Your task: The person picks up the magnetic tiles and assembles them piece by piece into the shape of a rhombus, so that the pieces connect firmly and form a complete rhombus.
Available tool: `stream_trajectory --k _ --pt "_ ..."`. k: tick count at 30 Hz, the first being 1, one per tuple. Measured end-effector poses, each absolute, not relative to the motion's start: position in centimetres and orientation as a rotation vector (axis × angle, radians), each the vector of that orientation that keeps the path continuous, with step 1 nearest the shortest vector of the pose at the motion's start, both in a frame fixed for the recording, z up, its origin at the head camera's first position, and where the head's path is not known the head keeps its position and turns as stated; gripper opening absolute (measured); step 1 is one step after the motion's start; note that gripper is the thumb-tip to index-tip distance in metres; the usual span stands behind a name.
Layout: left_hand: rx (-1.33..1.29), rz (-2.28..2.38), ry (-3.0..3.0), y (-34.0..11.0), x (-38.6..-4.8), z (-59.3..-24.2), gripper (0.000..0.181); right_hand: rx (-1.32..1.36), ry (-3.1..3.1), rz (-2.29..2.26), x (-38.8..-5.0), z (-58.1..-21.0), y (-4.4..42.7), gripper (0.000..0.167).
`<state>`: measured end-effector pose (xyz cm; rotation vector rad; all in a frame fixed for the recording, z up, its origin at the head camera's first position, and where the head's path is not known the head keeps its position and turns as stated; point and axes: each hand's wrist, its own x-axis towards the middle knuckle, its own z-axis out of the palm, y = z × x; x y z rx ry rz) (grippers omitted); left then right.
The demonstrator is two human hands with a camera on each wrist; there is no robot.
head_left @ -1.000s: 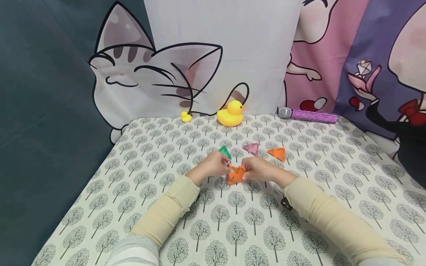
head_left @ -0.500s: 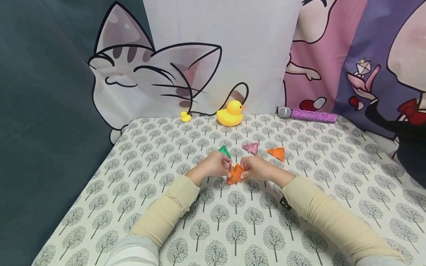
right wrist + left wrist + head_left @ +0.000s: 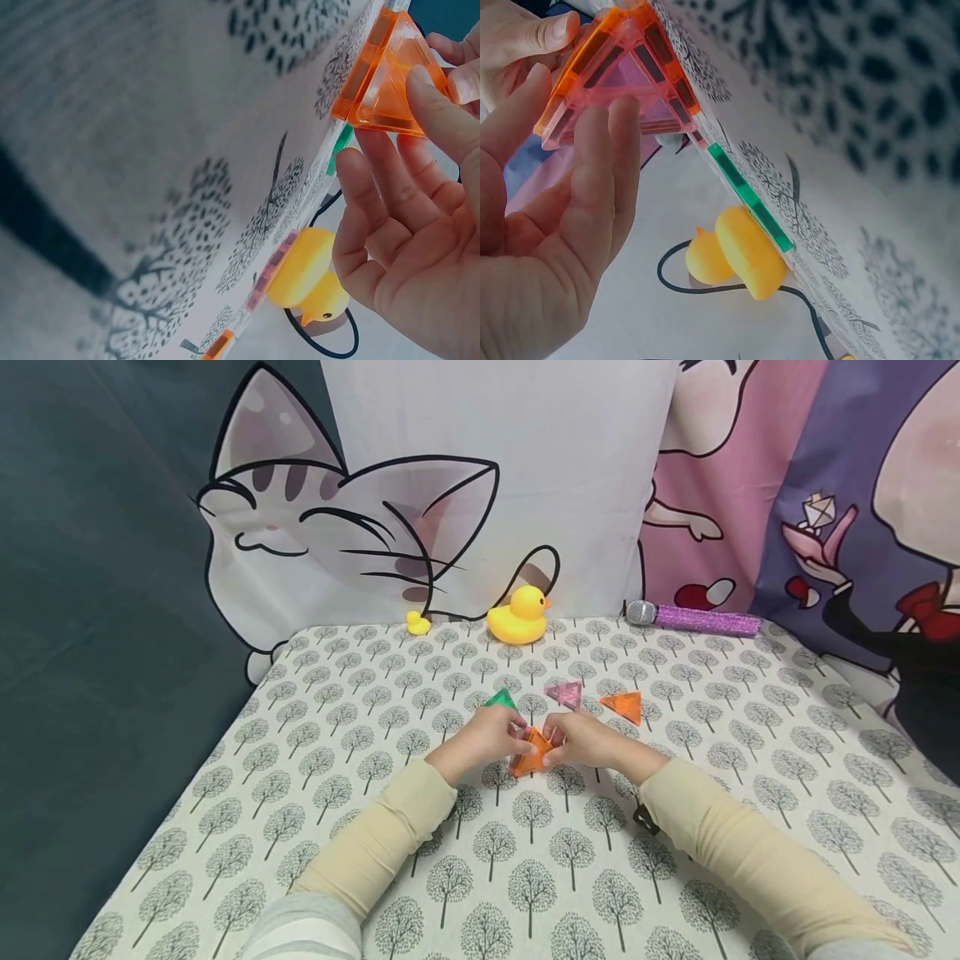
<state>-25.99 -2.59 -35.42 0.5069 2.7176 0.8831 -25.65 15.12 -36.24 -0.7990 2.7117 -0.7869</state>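
Observation:
A small upright structure of magnetic triangle tiles stands on the cloth between both hands. An orange triangle tile [image 3: 531,758] faces the front and right, and a pink triangle tile [image 3: 619,94] forms the left side. My left hand [image 3: 491,732] is at the left side, its fairly straight fingers touching or just in front of the pink tile, its thumb near the orange edge. With thumb and fingers, my right hand [image 3: 583,739] pinches the orange tile [image 3: 394,82]. Behind the left hand lies a green triangle tile [image 3: 501,699], partly hidden.
A loose pink triangle tile [image 3: 566,694] and another orange triangle tile [image 3: 625,707] lie behind the right hand. Farther back are a large yellow duck [image 3: 517,620], a small duck [image 3: 417,623] and a purple microphone [image 3: 693,618]. The tree-print cloth [image 3: 330,860] covers the table.
My left hand has shifted slightly, its thumb now farther right over the orange tile. The green tile sits slightly farther left. The right hand stays at the orange tile.

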Motion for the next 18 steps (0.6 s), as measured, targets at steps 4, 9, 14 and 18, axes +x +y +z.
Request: stream_trajectory --k 4,9,14,18 --pt "0.501 0.850 2.748 -2.4 -26.0 -35.4 0.037 -0.793 2.700 -0.803 -25.6 -36.3 15.3 0.031" --pt "0.497 0.815 2.749 -2.7 -25.9 -35.1 0.036 -0.761 2.690 -0.821 -25.5 -36.4 15.6 0.030" --pt "0.471 0.768 2.736 -3.6 -26.2 -34.7 0.038 -0.787 2.681 -0.852 -25.5 -36.6 16.0 0.032" --pt "0.428 0.731 2.732 -4.4 -26.4 -34.3 0.035 -0.802 2.682 -0.849 -25.4 -36.6 16.2 0.032"
